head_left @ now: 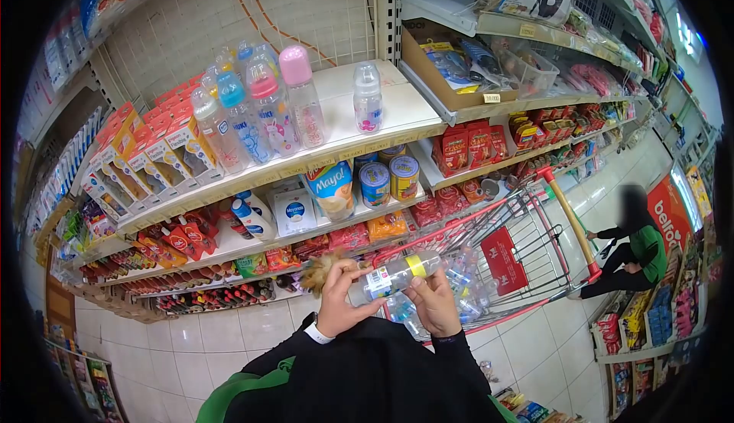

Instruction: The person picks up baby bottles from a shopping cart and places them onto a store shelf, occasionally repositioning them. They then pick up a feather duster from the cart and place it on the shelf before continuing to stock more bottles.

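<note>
A clear baby bottle (397, 275) with a yellow ring lies sideways between my hands, its printed white label facing me. My left hand (344, 300) grips the label end from the left, with a white band and a dark watch at the wrist. Around the yellow ring end, the fingers of my right hand (433, 304) are closed. Just beyond and below, a wire shopping cart (535, 247) holds several clear bottles (470, 281). On the upper shelf (336, 113) stand several baby bottles, including one with a pink cap (297, 66) and one standing apart (368, 98).
Boxed bottles (157, 148) line the shelf's left end. Lower shelves carry a Mayo! pack (332, 190), cans (404, 177) and red packets (466, 148). A cardboard box (451, 90) sits at upper right. A person in green and black (642, 247) crouches beyond the cart handle (573, 228).
</note>
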Available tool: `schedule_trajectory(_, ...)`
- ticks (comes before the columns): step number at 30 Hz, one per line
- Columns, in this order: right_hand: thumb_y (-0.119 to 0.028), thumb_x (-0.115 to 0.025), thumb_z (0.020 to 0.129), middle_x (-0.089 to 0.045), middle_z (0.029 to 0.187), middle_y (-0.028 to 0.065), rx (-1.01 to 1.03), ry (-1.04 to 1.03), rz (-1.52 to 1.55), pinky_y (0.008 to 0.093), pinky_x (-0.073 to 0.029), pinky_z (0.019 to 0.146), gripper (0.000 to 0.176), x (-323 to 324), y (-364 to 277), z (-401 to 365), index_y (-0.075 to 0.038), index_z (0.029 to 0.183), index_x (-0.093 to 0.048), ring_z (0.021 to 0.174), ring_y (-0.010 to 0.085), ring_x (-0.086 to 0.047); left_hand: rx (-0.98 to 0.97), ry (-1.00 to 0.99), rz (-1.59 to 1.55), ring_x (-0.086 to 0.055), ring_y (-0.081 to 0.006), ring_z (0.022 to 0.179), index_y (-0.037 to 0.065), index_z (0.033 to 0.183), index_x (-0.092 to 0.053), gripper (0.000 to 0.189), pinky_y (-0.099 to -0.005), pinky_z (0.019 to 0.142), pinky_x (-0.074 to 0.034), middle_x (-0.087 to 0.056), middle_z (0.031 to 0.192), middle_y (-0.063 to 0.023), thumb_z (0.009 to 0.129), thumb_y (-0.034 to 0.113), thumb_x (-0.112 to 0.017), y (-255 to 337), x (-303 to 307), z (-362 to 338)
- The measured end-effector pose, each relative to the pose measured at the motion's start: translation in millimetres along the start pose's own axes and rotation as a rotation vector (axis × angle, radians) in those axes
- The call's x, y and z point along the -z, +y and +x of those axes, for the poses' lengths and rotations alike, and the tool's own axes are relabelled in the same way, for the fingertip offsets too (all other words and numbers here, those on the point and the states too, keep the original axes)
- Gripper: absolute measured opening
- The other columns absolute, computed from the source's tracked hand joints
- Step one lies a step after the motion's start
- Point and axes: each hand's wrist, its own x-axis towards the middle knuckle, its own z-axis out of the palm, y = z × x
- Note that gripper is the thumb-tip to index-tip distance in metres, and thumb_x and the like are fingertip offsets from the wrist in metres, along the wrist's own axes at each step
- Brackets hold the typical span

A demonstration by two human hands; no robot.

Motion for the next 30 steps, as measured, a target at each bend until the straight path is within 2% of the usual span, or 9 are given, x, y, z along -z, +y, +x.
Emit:
schedule_trajectory(1,-0.011,-0.063,0.095,-0.053,0.130,0.0075,-0.012,0.019,0.007,0.0402,-0.048,0.100,0.053,1,0,0,-0.010,0.142,-0.038,0.120,0.0211,-0.054,-0.073,0.041,0.059,-0.058,-0.0283,0.100,-0.004,0.107,-0.061,0.061,-0.0381,0.085,-0.048,-0.053,0.111,-0.0151,0.061,0.022,-0.091,0,0,1)
schedule_trajectory(4,-0.013,-0.062,0.096,-0.052,0.130,0.0076,-0.020,0.034,0.001,0.0410,-0.049,0.099,0.054,1,-5,2,-0.010,0.144,-0.035,0.119,0.0216,-0.055,-0.125,0.046,0.064,-0.057,-0.0307,0.100,-0.002,0.103,-0.060,0.056,-0.0383,0.086,-0.048,-0.052,0.111,-0.0159,0.062,0.021,-0.091,2,1,4)
schedule_trajectory(8,-0.014,-0.062,0.097,-0.052,0.130,0.0070,0.009,0.020,-0.006,0.0398,-0.051,0.096,0.055,-3,-9,4,-0.011,0.145,-0.034,0.118,0.0212,-0.056,-0.126,0.043,0.095,-0.056,-0.0300,0.101,-0.002,0.103,-0.061,0.056,-0.0380,0.087,-0.048,-0.052,0.110,-0.0151,0.062,0.021,-0.091,11,5,7)
schedule_trajectory(14,-0.010,-0.062,0.095,-0.053,0.128,0.0067,0.015,0.031,-0.006,0.0366,-0.054,0.091,0.057,-4,-20,14,-0.012,0.145,-0.032,0.114,0.0201,-0.059,-0.123,0.039,0.159,-0.055,-0.0299,0.105,-0.001,0.116,-0.059,0.068,-0.0385,0.089,-0.047,-0.051,0.111,-0.0150,0.061,0.023,-0.092,10,7,5)
schedule_trajectory(17,-0.001,-0.066,0.086,-0.055,0.123,0.0081,0.248,0.044,-0.217,0.0310,-0.050,0.091,0.068,-15,-70,35,-0.007,0.144,-0.032,0.113,0.0163,-0.056,-0.093,0.047,0.001,-0.058,-0.0273,0.106,-0.002,0.125,-0.054,0.074,-0.0371,0.090,-0.048,-0.050,0.114,-0.0146,0.065,0.020,-0.091,10,10,7)
schedule_trajectory(19,0.000,-0.067,0.085,-0.055,0.126,0.0101,0.481,-0.016,-0.287,0.0329,-0.048,0.097,0.070,-25,-109,57,-0.005,0.145,-0.030,0.114,0.0189,-0.056,-0.031,0.056,-0.134,-0.060,-0.0240,0.106,-0.003,0.131,-0.049,0.074,-0.0351,0.091,-0.050,-0.048,0.120,-0.0144,0.070,0.013,-0.088,0,12,5)
schedule_trajectory(20,-0.001,-0.067,0.086,-0.055,0.126,0.0116,0.527,-0.036,-0.365,0.0334,-0.048,0.097,0.070,-33,-131,65,-0.005,0.145,-0.030,0.115,0.0194,-0.056,-0.037,0.059,-0.104,-0.062,-0.0221,0.105,-0.003,0.131,-0.048,0.068,-0.0335,0.092,-0.051,-0.045,0.121,-0.0131,0.074,0.007,-0.084,0,15,6)
schedule_trajectory(24,0.003,-0.064,0.089,-0.054,0.128,0.0128,0.638,-0.166,-0.549,0.0325,-0.045,0.101,0.066,-64,-186,109,-0.005,0.144,-0.030,0.117,0.0200,-0.056,0.031,0.112,-0.156,-0.062,-0.0216,0.106,-0.004,0.131,-0.048,0.063,-0.0319,0.092,-0.051,-0.041,0.119,-0.0112,0.077,0.000,-0.079,-10,25,3)
schedule_trajectory(30,0.003,-0.064,0.089,-0.054,0.128,0.0124,0.661,-0.271,-0.611,0.0323,-0.045,0.100,0.065,-83,-207,186,-0.008,0.145,-0.031,0.120,0.0203,-0.055,0.113,0.222,-0.144,-0.063,-0.0194,0.104,-0.004,0.128,-0.049,0.056,-0.0308,0.091,-0.051,-0.040,0.118,-0.0095,0.079,-0.004,-0.075,-28,45,-4)
